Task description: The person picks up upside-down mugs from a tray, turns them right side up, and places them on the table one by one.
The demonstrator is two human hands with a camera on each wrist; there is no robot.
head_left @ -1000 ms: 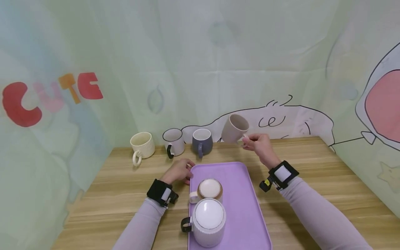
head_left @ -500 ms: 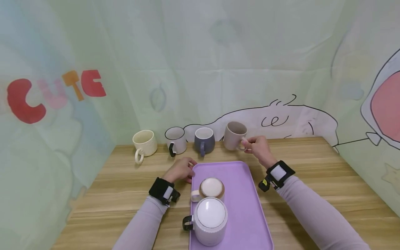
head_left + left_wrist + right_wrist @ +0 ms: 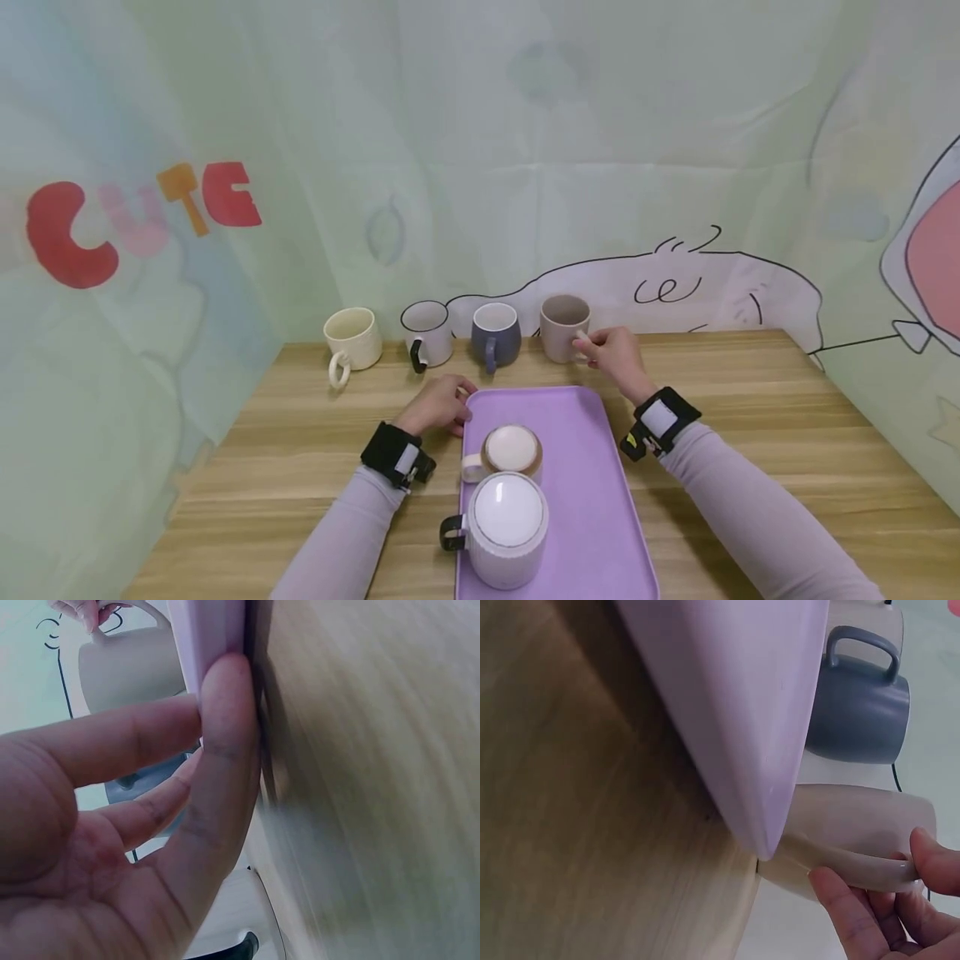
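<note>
OK, from my remote seat: the taupe mug (image 3: 558,342) sits upright by the table's (image 3: 262,467) far edge, just beyond the lilac tray (image 3: 585,525) near the tray's far R corner. The person's R hand (image 3: 615,358) has it by the handle (image 3: 862,871), fingers (image 3: 847,909) narrowed to a pinch. L hand (image 3: 435,406) pinches the tray at its far L corner.

Handling, my read: prob glazed ceramic, so rigid, medium wt for its size, a bit slick, chip-prone at lip & base. Handle's the obvious hold; a pinch that far off-centre could let the body tip, so I'd prefer more fingers thru it or a palm round the wall.

Views: head cam gives the layout, w/ slate-blue mug (image 3: 504,343), black-rimmed mug (image 3: 437,346) and cream mug (image 3: 363,343) strung toward the table's far L corner, plus ribbed white mug (image 3: 506,546) and brown-and-white mug (image 3: 512,447), apparently upside down, along the tray's L edge. R wrist cam misses those two but shows thumb & fingertip on the handle close up. L wrist cam shows the tray edge btw thumb & finger, mostly hidden from above. Can't tell if that corner's lifted.
</note>
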